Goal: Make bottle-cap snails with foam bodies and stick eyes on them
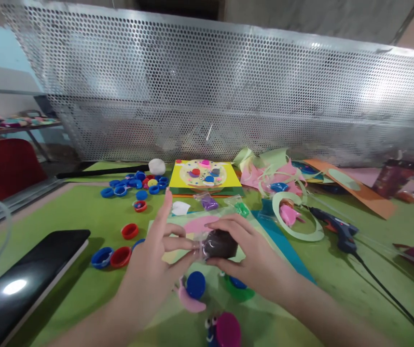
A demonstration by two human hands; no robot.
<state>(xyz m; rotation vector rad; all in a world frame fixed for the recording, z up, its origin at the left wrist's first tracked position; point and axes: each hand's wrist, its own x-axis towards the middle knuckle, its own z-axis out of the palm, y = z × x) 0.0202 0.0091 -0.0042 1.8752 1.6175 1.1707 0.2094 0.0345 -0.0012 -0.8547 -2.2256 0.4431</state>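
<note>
A small clear plastic packet of dark modelling clay (220,244) is held between my two hands above the work sheet. My right hand (255,243) grips the dark lump from the right, thumb below and fingers on top. At the packet's left edge my left hand (156,260) pinches the clear plastic, its index finger raised. Just below lie a pink clay snail with a blue cap shell (192,291) and a green snail (241,289), partly hidden by my right hand. A snail with a magenta shell (227,329) is nearest me. Purple (209,202) and green clay packets (241,208) lie beyond my hands.
Red and blue bottle caps (130,231) are scattered on the left, near a black phone (29,284). A yellow card (178,176) bears a decorated disc. Paper scraps (254,173) and a glue gun (337,229) with its cord are on the right. Perforated metal (200,86) stands behind.
</note>
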